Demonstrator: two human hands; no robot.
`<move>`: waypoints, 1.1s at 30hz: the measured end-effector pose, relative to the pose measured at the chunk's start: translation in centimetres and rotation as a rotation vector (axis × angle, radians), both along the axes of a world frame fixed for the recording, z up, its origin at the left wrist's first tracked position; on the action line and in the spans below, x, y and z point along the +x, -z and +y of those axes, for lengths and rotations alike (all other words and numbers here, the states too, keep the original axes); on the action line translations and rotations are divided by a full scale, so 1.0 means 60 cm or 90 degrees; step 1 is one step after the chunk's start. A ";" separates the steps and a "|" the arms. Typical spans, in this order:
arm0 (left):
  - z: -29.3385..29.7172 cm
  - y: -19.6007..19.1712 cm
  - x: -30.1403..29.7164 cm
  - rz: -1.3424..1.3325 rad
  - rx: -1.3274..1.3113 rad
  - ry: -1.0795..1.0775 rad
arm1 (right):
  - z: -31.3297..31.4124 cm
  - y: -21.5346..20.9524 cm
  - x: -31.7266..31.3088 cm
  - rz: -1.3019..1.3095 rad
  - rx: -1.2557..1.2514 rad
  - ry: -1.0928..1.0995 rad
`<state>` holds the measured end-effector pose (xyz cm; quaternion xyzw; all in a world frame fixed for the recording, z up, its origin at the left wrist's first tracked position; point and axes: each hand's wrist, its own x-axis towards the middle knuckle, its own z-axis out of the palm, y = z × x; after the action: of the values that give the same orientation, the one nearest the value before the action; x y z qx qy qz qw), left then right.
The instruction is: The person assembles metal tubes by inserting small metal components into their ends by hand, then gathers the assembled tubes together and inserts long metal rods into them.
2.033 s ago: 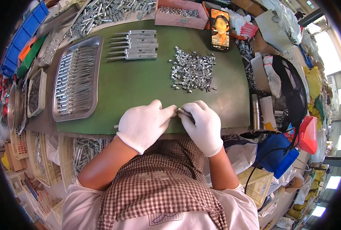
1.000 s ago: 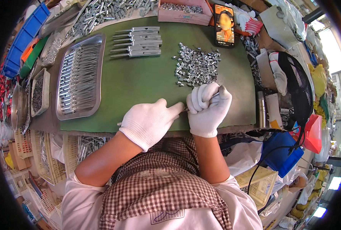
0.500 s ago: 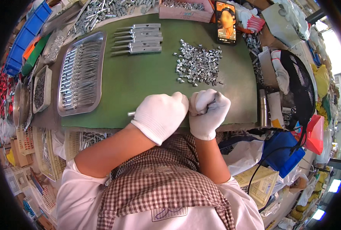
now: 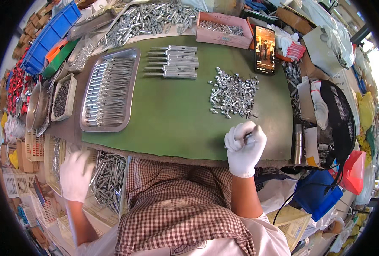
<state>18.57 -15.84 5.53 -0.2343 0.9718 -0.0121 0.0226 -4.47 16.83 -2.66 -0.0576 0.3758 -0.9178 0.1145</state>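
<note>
Both hands wear white gloves. My right hand [image 4: 245, 145] is fisted at the near edge of the green mat [image 4: 172, 111], pinching a thin metal piece whose tip shows between the fingers. A heap of small silver parts [image 4: 233, 92] lies just beyond it. My left hand [image 4: 75, 174] is blurred, down off the table's left side, fingers spread over a bin of long metal rods [image 4: 108, 179]; whether it holds one I cannot tell. A steel tray [image 4: 109, 90] of finished rods sits at the mat's left, and a short row of assembled silver tools [image 4: 172, 62] lies at the far middle.
A phone [image 4: 265, 49] with a lit screen stands at the far right. A pink box [image 4: 223, 29] of small parts and a loose pile of metal pieces [image 4: 147, 18] line the back. Blue crates [image 4: 49, 35] and bowls crowd the left; bags and a mesh basket [image 4: 339, 119] the right.
My left hand has left the right hand at the mat's near edge and dropped down left to the rod bin. The right hand stays fisted in place.
</note>
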 end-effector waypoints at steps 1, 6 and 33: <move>0.022 0.001 -0.034 0.057 0.005 0.058 | 0.001 0.005 0.002 0.006 0.002 0.004; 0.124 0.049 -0.310 0.308 0.062 0.425 | -0.003 -0.002 0.000 -0.061 0.252 0.005; 0.207 0.066 -0.333 0.245 0.226 0.617 | 0.011 -0.047 0.018 -0.031 0.476 -0.125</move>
<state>-1.39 -3.42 1.55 0.2492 0.9422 0.1860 -0.1249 -3.40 17.51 0.15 -0.0256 0.6744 -0.7031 0.2241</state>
